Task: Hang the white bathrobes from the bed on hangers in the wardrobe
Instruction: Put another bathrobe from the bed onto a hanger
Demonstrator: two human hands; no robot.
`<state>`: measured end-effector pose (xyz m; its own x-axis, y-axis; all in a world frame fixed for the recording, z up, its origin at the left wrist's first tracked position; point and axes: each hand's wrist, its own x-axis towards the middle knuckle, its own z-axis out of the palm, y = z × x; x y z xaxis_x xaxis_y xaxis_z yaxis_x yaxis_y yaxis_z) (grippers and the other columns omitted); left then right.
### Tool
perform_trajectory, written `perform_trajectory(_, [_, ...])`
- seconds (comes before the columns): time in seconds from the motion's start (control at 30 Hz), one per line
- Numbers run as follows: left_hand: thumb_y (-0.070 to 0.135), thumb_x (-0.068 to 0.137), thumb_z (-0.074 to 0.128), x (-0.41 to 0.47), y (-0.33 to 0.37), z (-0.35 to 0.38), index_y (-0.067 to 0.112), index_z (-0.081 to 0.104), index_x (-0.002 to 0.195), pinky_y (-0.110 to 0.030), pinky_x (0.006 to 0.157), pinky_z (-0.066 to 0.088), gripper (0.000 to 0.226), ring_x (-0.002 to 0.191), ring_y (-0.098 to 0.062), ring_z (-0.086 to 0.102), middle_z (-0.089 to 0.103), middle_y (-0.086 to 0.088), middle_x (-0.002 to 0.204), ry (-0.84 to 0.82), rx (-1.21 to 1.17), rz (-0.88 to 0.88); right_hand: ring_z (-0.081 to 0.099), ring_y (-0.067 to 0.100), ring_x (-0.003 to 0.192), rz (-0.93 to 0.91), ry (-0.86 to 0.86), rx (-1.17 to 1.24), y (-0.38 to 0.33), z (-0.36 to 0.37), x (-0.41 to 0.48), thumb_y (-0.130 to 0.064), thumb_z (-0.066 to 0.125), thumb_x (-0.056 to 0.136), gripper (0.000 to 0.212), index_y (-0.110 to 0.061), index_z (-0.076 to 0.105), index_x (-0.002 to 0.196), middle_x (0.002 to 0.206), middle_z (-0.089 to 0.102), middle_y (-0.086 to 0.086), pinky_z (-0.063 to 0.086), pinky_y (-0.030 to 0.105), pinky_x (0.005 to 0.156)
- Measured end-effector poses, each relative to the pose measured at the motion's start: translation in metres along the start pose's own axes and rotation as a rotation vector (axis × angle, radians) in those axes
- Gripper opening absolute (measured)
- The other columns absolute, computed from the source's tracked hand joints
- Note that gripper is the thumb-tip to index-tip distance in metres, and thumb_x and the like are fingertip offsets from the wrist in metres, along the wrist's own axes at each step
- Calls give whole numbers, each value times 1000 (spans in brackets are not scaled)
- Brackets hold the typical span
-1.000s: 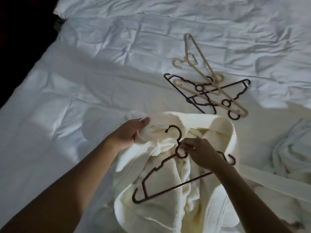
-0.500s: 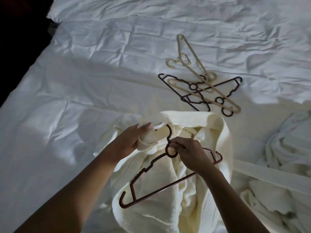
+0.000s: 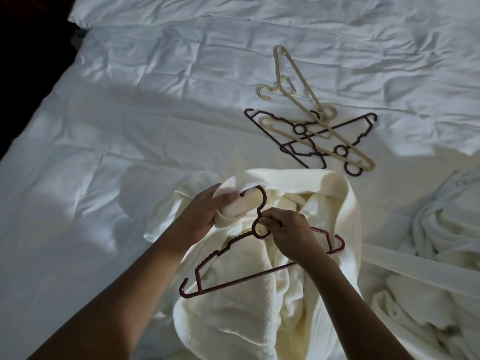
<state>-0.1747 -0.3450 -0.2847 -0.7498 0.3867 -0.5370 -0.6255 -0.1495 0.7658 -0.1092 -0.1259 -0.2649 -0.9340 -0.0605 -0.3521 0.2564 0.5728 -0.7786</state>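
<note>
On a rumpled white bed [image 3: 91, 152] that fills the frame, a person works a hanger into a bathrobe. Left of centre, the left hand [image 3: 205, 211] grips a bunched fold of the cream robe [image 3: 246, 326], which lies heaped at lower centre; its fingers are curled round the cloth near the collar. Just to the right, the right hand [image 3: 293, 235] pinches the maroon hanger [image 3: 233, 281] at the ring below its hook, holding it tilted above the robe, the hook touching the gripped fold. Neither hanger arm yet looks to be inside a shoulder. At upper right of centre lie spare hangers [image 3: 311, 131], beige and dark, crossed in a loose pile. A belt [image 3: 420, 266] trails towards the right edge, where a second robe [image 3: 446, 229] sits crumpled. No wardrobe is in view. The risks, judged from here: the thick cloth may snag on the hanger's notched arms, the heavy robe may slide off one side if only one shoulder is seated, and the loose belt could drag or drop when the robe is lifted.
</note>
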Motion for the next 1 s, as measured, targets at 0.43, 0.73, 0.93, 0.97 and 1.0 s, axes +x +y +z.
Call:
perform_trajectory(0.43, [30, 73, 80, -1, 17, 13, 18, 74, 99, -35, 76, 49, 29, 83, -21, 66, 71, -8, 90, 85, 123, -37, 59, 13, 70, -26, 113, -15, -10, -4, 12, -20, 62, 100, 17, -16, 76, 91, 69, 65, -6, 46, 24, 66])
perform_trajectory(0.73, [15, 93, 72, -6, 26, 20, 7, 70, 112, -33, 82, 50, 20, 88, -22, 65, 70, -10, 97, -47, 190, -17, 62, 0, 80, -150, -62, -17, -17, 1, 13, -21, 66, 97, 14, -25, 79, 100, 82, 67, -28, 42, 15, 76])
perform_trajectory(0.93, [29, 98, 69, -17, 43, 28, 28, 70, 80, -17, 49, 34, 18, 54, -7, 41, 51, 10, 63, -50, 537, -52, 63, 6, 73, -187, 282, -5, -24, -13, 20, -13, 64, 98, 10, -18, 72, 95, 80, 69, -15, 48, 22, 67])
perform_trajectory(0.97, [30, 98, 68, -14, 46, 30, 27, 71, 85, -16, 48, 34, 13, 54, -8, 41, 53, 9, 64, -34, 549, -52, 62, 6, 72, -199, 316, -14, -27, -14, 21, -13, 64, 97, 6, -17, 69, 97, 79, 69, -14, 49, 24, 65])
perform_trajectory(1.0, [29, 99, 67, -12, 50, 32, 26, 73, 92, -16, 48, 35, 9, 54, -7, 44, 55, 10, 64, -16, 578, -48, 62, 7, 69, -193, 344, -23, -29, -15, 23, -14, 67, 97, 6, -15, 64, 102, 76, 69, -12, 49, 26, 64])
